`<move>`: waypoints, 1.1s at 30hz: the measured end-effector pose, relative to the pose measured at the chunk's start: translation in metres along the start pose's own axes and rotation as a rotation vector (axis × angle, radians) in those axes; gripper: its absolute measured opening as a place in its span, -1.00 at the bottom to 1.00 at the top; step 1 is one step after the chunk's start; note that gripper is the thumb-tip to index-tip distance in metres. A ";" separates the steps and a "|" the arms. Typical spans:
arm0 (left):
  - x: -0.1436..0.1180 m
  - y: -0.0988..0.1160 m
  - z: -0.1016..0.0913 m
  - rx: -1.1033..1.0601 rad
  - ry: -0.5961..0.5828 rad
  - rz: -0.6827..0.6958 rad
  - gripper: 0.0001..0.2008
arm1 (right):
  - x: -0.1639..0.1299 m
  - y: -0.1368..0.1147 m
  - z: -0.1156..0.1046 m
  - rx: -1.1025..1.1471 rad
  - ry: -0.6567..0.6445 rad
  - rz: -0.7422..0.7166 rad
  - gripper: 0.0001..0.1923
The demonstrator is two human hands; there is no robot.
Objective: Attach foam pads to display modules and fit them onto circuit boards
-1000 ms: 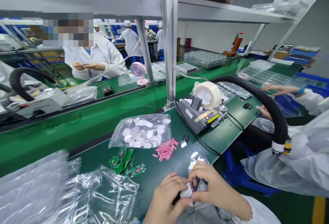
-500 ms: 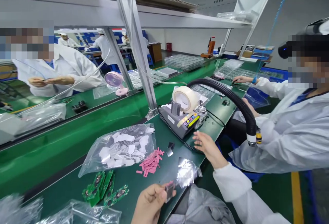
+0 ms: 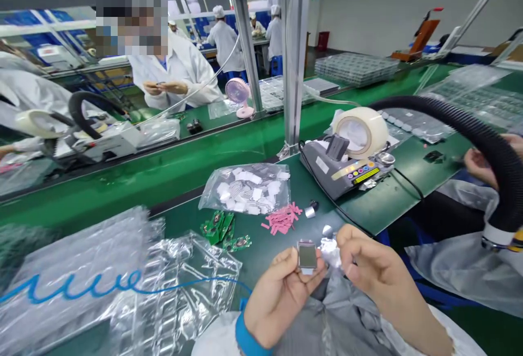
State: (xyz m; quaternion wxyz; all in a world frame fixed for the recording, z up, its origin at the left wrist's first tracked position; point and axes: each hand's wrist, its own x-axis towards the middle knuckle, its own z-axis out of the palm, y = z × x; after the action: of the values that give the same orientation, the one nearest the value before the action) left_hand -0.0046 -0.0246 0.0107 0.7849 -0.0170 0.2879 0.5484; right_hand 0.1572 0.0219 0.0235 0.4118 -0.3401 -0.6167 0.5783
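One small rectangular grey-faced module with a pale frame (image 3: 307, 255) is shown held upright between the thumb and fingers of the left hand (image 3: 281, 296), above the near edge of the dark green bench (image 3: 368, 214). Its flat face is turned toward the camera; its long axis, only slightly longer than the short one, runs roughly vertically, with a narrow pale tab at the lower end. The left fingers are clenched on the module's sides. A crumpled piece of clear shiny film (image 3: 329, 251) is pinched in the fingers of the right hand (image 3: 368, 266), just beside the module's right edge and apparently touching it.

Half a second earlier the right hand was stretched out, open, toward the grey tape dispenser with its white tape roll (image 3: 347, 162), while the module was held lower in the left hand alone. The right hand has since been brought back to the module, so that work on the module is judged to be two-handed again.

Beyond the hands lie a heap of pink strips (image 3: 283, 219), several green circuit boards (image 3: 223, 229), and a clear bag of white pads (image 3: 247, 187). Crinkled clear plastic sheeting (image 3: 122, 285) is spread at the left.
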 end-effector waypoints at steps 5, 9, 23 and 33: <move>-0.006 -0.002 0.001 -0.012 -0.081 0.058 -0.88 | 0.004 -0.009 0.022 -0.196 -0.048 -0.014 -0.71; -0.009 -0.001 -0.004 0.000 -0.075 0.110 -0.88 | 0.009 -0.002 0.028 -0.257 -0.058 -0.010 -0.68; -0.009 0.003 -0.008 0.011 -0.005 0.131 -0.81 | 0.013 0.005 0.043 -0.571 0.009 -0.178 -0.78; -0.035 0.010 -0.026 0.290 0.113 0.246 -0.81 | 0.016 0.034 0.061 -0.720 -0.110 -0.426 -0.77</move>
State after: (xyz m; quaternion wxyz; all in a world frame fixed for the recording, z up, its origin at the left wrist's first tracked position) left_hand -0.0330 -0.0594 0.0089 0.6886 0.1006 0.4074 0.5914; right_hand 0.0937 0.0130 -0.0084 0.3433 -0.2957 -0.8571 0.2450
